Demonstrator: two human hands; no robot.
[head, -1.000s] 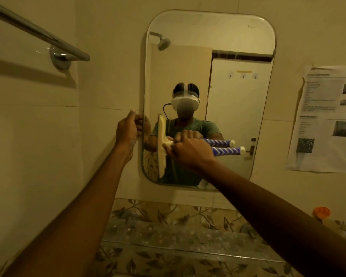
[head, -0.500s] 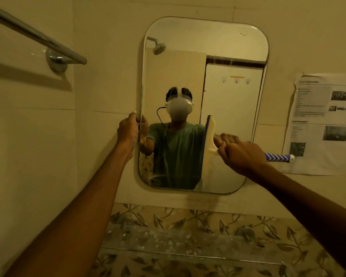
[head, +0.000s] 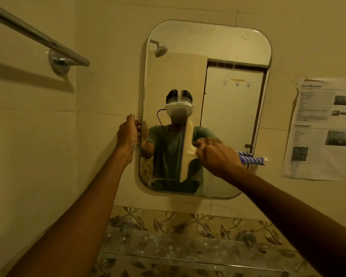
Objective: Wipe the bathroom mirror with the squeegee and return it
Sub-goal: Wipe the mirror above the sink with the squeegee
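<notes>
The rounded mirror (head: 188,47) hangs on the beige tiled wall straight ahead. My right hand (head: 218,154) grips the squeegee (head: 186,152) by its handle. Its cream blade stands upright against the glass, left of the mirror's middle, in the lower half. The blue-and-white striped end of the handle sticks out to the right past my fist. My left hand (head: 128,134) holds the mirror's left edge at mid height, fingers curled round the rim. The glass reflects both hands and a person wearing a headset.
A chrome towel bar (head: 38,37) runs along the left wall at upper left. A printed paper sheet (head: 324,128) is stuck to the wall right of the mirror. Below the mirror a glass shelf (head: 168,248) spotted with drops spans a leaf-patterned tile strip.
The squeegee swept from the mirror's left side to the right, then came back toward the middle. My left hand stayed on the mirror's edge. The view tilted slightly.
</notes>
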